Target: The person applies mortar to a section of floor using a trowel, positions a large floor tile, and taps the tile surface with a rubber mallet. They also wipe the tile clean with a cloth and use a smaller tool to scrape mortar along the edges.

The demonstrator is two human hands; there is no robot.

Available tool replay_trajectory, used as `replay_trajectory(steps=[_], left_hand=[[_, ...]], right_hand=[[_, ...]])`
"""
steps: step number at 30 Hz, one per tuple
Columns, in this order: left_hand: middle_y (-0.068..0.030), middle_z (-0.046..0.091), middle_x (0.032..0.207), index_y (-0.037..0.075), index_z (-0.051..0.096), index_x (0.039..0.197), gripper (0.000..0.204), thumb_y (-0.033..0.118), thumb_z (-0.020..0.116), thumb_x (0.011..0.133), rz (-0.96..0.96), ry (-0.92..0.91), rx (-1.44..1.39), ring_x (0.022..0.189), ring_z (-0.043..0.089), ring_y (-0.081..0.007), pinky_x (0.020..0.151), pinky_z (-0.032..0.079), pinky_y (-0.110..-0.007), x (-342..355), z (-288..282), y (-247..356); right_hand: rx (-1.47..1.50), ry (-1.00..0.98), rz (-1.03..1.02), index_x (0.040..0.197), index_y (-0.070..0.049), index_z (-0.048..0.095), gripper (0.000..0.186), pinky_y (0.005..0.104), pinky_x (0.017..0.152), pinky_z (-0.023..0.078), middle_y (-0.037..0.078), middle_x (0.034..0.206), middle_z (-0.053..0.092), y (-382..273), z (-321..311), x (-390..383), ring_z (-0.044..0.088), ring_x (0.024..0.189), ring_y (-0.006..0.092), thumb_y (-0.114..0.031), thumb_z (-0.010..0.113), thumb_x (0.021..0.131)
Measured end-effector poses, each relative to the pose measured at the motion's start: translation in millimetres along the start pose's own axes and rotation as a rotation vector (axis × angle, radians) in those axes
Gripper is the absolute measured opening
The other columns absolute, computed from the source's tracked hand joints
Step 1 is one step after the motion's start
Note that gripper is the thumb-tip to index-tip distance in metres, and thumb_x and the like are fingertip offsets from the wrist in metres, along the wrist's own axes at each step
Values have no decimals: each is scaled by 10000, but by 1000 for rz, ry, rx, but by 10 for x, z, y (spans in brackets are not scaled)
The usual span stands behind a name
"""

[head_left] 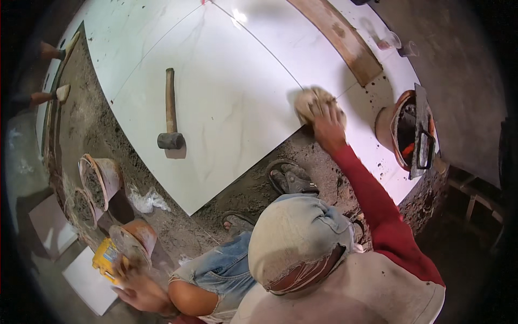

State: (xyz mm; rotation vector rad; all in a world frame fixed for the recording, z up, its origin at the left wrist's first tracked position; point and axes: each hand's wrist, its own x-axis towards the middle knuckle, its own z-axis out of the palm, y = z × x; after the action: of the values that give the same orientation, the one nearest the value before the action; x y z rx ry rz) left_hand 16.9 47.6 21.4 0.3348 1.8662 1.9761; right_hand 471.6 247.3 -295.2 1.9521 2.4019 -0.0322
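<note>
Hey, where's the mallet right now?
In the head view, the mallet lies left of centre on the large white tile, head toward the bottom of the picture, well left of the right hand.

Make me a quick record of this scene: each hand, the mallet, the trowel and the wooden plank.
Right hand: on a bunched beige cloth or sponge, over white tiles
Left hand: blurred, near a yellow container; grip unclear
Mallet: lying on the tiles, head toward the person
Trowel: against the mouth of the right-hand bucket
Wooden plank: on the tiles, upper right
</note>
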Motion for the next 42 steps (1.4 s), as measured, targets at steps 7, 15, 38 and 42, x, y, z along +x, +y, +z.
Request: replay_trajectory(steps=[7, 15, 38, 42], left_hand=[[-115, 706, 1052, 57, 672, 1166, 302, 46, 699, 865, 581, -1457, 741, 1018, 680, -221, 900, 514, -339, -26, 2266, -1000], [7, 611, 1075, 226, 696, 1092, 202, 216, 660, 894, 1275, -1603, 588, 1024, 611, -198, 884, 478, -393, -907, 3755, -3439], [1, 595, 1015, 173, 616, 978, 168, 214, 701, 839, 1192, -1247, 517, 1005, 564, -202, 912, 405, -383, -696, 3870, -3984], [6, 596, 1026, 184, 615, 993, 170, 210, 696, 846, 1193, -1276, 515, 1012, 564, -197, 905, 395, -382, -713, 3874, -3959]], right_hand=[[299, -500, 360, 1252, -11, 624, 388, 472, 991, 469, 209, 1330, 573, 1057, -1052, -1905, 578, 1119, 411, -160, 551, 902], [330, -151, 554, 1212, 8, 607, 341, 472, 829, 516, 227, 1070, 620, 952, -1418, -1754, 623, 934, 404, -153, 622, 913], [-514, 53, -213, 1046, 7, 698, 295, 479, 819, 492, 198, 1176, 605, 44, -260, 616, 604, 1040, 293, -212, 606, 872], [-193, -546, -308, 1125, -153, 702, 286, 469, 822, 500, 122, 1200, 620, 72, -1011, 255, 612, 1039, 300, -189, 638, 849]])
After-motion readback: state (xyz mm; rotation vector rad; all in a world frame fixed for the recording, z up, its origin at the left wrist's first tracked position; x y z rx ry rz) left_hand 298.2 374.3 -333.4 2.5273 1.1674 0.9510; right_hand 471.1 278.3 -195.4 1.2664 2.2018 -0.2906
